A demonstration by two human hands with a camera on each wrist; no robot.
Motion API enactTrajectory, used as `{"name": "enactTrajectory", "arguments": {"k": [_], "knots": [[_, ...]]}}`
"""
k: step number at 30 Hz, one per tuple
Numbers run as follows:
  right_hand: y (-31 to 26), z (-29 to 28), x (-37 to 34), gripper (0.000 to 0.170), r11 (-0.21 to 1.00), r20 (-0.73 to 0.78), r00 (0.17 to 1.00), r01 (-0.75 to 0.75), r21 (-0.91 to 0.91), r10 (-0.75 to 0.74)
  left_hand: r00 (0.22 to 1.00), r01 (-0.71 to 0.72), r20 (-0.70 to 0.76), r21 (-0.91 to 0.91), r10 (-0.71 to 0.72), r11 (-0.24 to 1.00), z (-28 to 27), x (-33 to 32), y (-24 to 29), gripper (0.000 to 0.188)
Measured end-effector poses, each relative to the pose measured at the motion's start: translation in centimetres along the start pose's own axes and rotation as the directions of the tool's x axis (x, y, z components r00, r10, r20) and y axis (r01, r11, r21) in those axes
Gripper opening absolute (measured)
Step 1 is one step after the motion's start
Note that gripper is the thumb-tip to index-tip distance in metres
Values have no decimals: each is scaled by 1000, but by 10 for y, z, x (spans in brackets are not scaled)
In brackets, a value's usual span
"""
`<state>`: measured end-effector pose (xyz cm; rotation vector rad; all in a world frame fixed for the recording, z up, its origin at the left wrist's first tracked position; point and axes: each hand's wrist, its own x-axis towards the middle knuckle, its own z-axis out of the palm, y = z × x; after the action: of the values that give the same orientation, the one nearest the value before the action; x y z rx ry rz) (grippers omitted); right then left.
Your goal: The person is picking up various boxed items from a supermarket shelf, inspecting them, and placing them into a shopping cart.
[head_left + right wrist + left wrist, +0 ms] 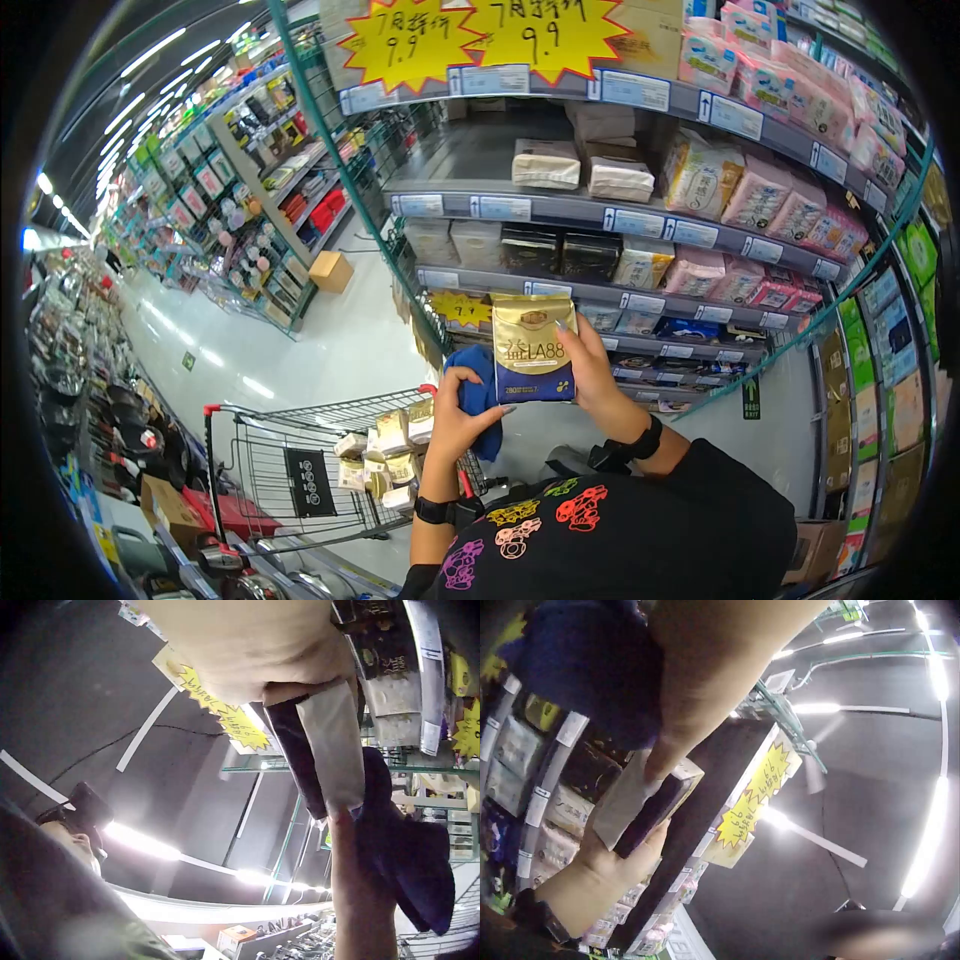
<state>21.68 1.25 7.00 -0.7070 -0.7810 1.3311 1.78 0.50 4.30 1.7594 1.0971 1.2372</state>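
Observation:
A gold and dark-blue pack (534, 350) is upright in front of the shelves, its printed face toward the head camera. My right hand (598, 380) grips its right side, thumb on the front. At its lower left corner, the thumb of my left hand (458, 415) touches the pack, while the curled fingers hold a blue cloth item (485, 390). The left wrist view shows the pack's side (660, 806) between the left hand (705, 675) and right hand (619, 866). In the right wrist view, the pale side of the pack (334, 746) spans from the right hand (262, 645) to the left.
A wire shopping cart (265, 460) holding several gold and white packs (393, 432) stands at lower left. Stocked shelves (500, 205) with yellow price signs (540, 35) rise ahead. A cardboard box (330, 271) sits on the aisle floor; pans line the far left.

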Motion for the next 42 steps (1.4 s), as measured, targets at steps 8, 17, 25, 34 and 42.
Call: {"name": "enactTrajectory", "arguments": {"k": [8, 17, 25, 34, 42], "knots": [[-89, -12, 27, 79, 741, 307, 868, 494, -454, -390, 959, -260, -113, 24, 261, 965, 40, 84, 57, 69], [-147, -43, 65, 98, 489, 315, 770, 608, -626, -555, 893, -445, 77, 1, 444, 895, 86, 172, 109, 62], [-150, -67, 109, 82, 303, 306, 659, 643, -704, -688, 967, -255, 7, -24, 255, 967, 113, 209, 125, 44], [-147, -79, 114, 62, 276, 264, 599, 657, -702, -756, 900, -345, -272, 34, 340, 938, 148, 223, 114, 38], [-141, -84, 124, 67, 383, 423, 607, 775, -503, -673, 857, -355, -341, 154, 387, 922, 160, 223, 108, 40]]}}
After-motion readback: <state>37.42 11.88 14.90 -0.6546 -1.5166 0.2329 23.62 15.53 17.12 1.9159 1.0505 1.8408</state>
